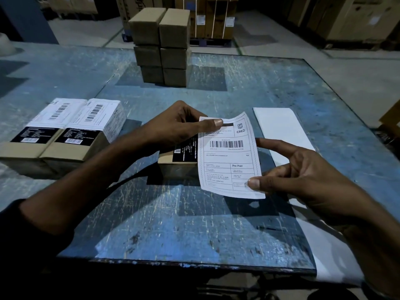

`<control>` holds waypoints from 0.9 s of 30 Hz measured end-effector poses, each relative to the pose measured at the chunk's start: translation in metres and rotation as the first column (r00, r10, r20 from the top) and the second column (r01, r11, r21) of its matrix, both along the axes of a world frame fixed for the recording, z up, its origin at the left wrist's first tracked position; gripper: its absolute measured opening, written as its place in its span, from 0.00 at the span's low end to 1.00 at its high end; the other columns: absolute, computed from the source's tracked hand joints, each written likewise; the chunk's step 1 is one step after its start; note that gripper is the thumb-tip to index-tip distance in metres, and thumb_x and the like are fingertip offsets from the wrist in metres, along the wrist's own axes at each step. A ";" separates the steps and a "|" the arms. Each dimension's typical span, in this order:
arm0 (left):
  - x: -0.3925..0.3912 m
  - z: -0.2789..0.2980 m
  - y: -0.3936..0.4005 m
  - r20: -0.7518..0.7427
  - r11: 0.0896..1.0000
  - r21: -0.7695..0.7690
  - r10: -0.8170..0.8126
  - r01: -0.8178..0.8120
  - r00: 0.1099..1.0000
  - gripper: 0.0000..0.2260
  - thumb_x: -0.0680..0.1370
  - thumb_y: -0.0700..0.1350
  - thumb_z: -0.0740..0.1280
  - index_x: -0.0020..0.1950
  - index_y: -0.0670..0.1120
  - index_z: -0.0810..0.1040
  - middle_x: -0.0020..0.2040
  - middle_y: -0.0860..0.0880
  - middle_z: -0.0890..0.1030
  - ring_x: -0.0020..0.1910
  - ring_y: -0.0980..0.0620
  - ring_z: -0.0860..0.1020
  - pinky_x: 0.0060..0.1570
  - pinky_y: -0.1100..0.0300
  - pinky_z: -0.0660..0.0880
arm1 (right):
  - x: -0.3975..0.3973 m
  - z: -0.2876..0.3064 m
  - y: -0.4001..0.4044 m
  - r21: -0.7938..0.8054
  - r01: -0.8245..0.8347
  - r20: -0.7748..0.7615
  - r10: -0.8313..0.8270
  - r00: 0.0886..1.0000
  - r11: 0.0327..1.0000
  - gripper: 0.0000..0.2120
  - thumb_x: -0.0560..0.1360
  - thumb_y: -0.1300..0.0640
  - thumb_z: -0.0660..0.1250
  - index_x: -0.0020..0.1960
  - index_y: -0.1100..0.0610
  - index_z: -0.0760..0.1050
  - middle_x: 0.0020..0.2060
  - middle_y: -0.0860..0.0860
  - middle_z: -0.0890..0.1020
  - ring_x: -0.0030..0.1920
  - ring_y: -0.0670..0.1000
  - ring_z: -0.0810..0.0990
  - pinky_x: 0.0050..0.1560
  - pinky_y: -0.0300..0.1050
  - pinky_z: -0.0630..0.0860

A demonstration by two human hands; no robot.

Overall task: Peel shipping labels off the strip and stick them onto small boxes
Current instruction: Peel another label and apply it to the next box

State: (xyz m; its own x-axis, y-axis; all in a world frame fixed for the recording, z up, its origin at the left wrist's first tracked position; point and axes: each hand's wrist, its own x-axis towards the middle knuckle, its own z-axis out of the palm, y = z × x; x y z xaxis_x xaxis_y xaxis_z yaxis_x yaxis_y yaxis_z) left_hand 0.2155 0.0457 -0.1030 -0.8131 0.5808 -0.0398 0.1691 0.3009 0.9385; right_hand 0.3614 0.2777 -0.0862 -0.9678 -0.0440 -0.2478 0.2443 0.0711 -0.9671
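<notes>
Right hand (307, 176) nearest the lens, grip clamped on the label's (229, 156) lower right corner, thumb on top. Left hand (179, 124) pinches the upper left corner, thumb pressed on the print. Label hangs free of any strip, slightly curled, held over and partly hiding 1 small box (179, 161) on the bench (173, 224).

Step in hand, as I read it: peel done, lining up for stick-down. Next move calls for squaring the label to the box top, landing 1 edge first, then smoothing to avoid creases.

2 labelled boxes (65, 128) sit at left. Stack of 6 plain boxes (161, 46) further back. White backing strip (279, 126) lies right of the label.
</notes>
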 end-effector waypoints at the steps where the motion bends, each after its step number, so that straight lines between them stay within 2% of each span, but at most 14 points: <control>1: 0.000 0.000 0.000 0.005 1.000 -0.002 0.001 -0.001 1.000 0.11 0.82 0.50 0.71 0.51 0.45 0.90 0.48 0.44 0.90 0.46 0.38 0.87 0.44 0.52 0.78 | 0.000 0.000 0.000 0.001 0.000 -0.004 0.000 1.000 1.000 0.38 0.67 0.72 0.76 0.74 0.51 0.75 0.38 0.67 0.87 0.30 0.48 0.85 0.32 0.30 0.75; 4: 0.000 0.000 0.001 0.006 1.000 0.000 0.001 -0.001 1.000 0.11 0.82 0.51 0.71 0.49 0.46 0.90 0.48 0.43 0.89 0.46 0.35 0.85 0.47 0.47 0.74 | -0.001 -0.002 0.002 0.006 -0.019 -0.009 0.019 1.000 1.000 0.39 0.65 0.69 0.78 0.74 0.51 0.75 0.39 0.66 0.88 0.36 0.51 0.88 0.38 0.32 0.78; 7: 0.001 0.000 0.001 0.008 1.000 -0.003 0.007 -0.007 1.000 0.11 0.82 0.52 0.71 0.47 0.47 0.90 0.47 0.44 0.90 0.46 0.33 0.85 0.48 0.46 0.74 | -0.003 -0.004 0.004 0.016 -0.033 -0.017 0.033 0.999 0.999 0.40 0.63 0.65 0.79 0.73 0.49 0.76 0.39 0.65 0.88 0.40 0.54 0.87 0.44 0.35 0.80; 13: 0.000 -0.001 0.001 -0.007 1.000 0.000 -0.001 0.001 1.000 0.11 0.82 0.54 0.71 0.46 0.51 0.91 0.46 0.45 0.90 0.45 0.32 0.80 0.47 0.42 0.68 | -0.003 -0.006 0.006 0.001 -0.031 -0.011 0.031 0.999 1.000 0.40 0.61 0.64 0.80 0.71 0.49 0.78 0.41 0.68 0.87 0.44 0.61 0.84 0.45 0.36 0.81; 18: -0.002 -0.001 0.001 -0.014 1.000 -0.007 -0.014 0.014 1.000 0.12 0.82 0.53 0.71 0.47 0.50 0.91 0.46 0.44 0.89 0.45 0.19 0.79 0.47 0.42 0.68 | -0.004 -0.008 0.007 0.012 -0.027 -0.009 0.027 1.000 1.000 0.40 0.62 0.63 0.80 0.72 0.48 0.77 0.42 0.68 0.87 0.45 0.61 0.84 0.50 0.39 0.81; 19: -0.002 -0.001 0.001 -0.019 1.000 -0.010 -0.013 0.013 1.000 0.11 0.82 0.53 0.71 0.47 0.51 0.91 0.46 0.44 0.89 0.45 0.19 0.79 0.46 0.43 0.68 | -0.004 -0.008 0.007 0.016 -0.026 -0.008 0.026 1.000 1.000 0.40 0.62 0.63 0.80 0.73 0.48 0.77 0.42 0.68 0.87 0.46 0.62 0.84 0.52 0.41 0.81; 22: -0.002 -0.001 0.001 -0.032 1.000 -0.016 -0.008 0.007 0.999 0.11 0.82 0.53 0.71 0.46 0.51 0.91 0.46 0.44 0.89 0.42 0.30 0.81 0.45 0.43 0.67 | -0.005 -0.010 0.007 0.022 -0.021 -0.007 0.021 1.000 1.000 0.41 0.61 0.62 0.81 0.73 0.47 0.76 0.42 0.67 0.88 0.47 0.63 0.84 0.58 0.50 0.77; 25: -0.001 -0.001 0.001 -0.024 1.000 -0.013 -0.004 0.003 1.000 0.11 0.82 0.53 0.71 0.48 0.50 0.91 0.47 0.44 0.90 0.47 0.23 0.82 0.46 0.44 0.70 | -0.005 -0.010 0.007 0.022 -0.023 -0.009 0.023 1.000 0.999 0.42 0.61 0.62 0.81 0.73 0.47 0.76 0.42 0.67 0.88 0.47 0.62 0.85 0.55 0.46 0.79; 27: 0.000 0.000 0.001 -0.028 1.000 -0.020 -0.003 0.002 1.000 0.11 0.82 0.53 0.71 0.48 0.50 0.91 0.46 0.45 0.90 0.43 0.27 0.83 0.43 0.47 0.73 | -0.005 -0.010 0.007 0.024 -0.027 -0.007 0.028 1.000 0.999 0.42 0.61 0.62 0.81 0.73 0.47 0.76 0.42 0.67 0.88 0.46 0.62 0.86 0.52 0.43 0.81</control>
